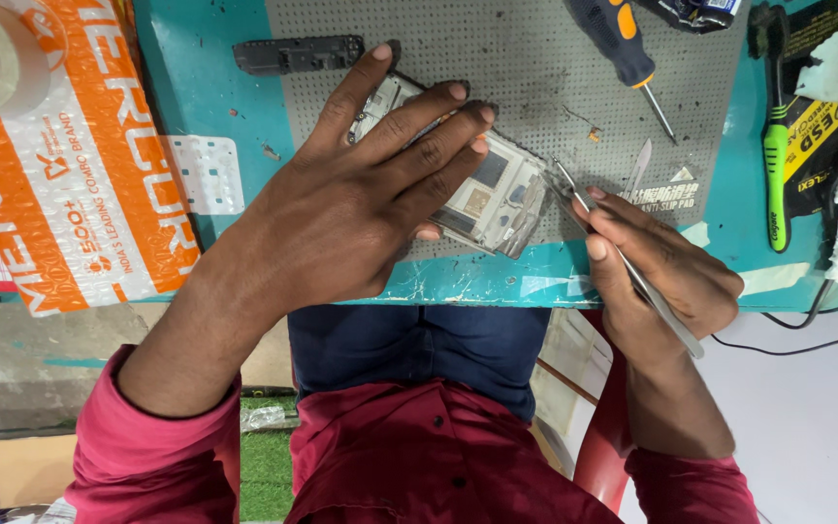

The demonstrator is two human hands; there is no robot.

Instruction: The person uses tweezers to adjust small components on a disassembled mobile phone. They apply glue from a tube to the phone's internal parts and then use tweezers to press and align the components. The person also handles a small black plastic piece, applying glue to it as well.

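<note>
Here the left hand (361, 209) lies flat over an opened phone body (497, 194), its fingers spread and pressing down so the frame stays put on the grey perforated mat (535, 58) near the front edge of the teal bench (477, 286). It pins the phone rather than closing around it. The right hand (666, 267) pinches a pair of slim metal tweezers (613, 247), thumb and forefinger closed on the shaft, with the tips at the phone's right edge, touching or just beside the exposed inner parts.

Judging from this, the step in hand is fine work inside the casing, picking at 1 small part. The next move seems to call for a steady tip and a firm left hand. A screwdriver (623, 49) with an orange-and-dark handle lies apart on the mat, and a green brush (776, 146) rests to the right.
</note>
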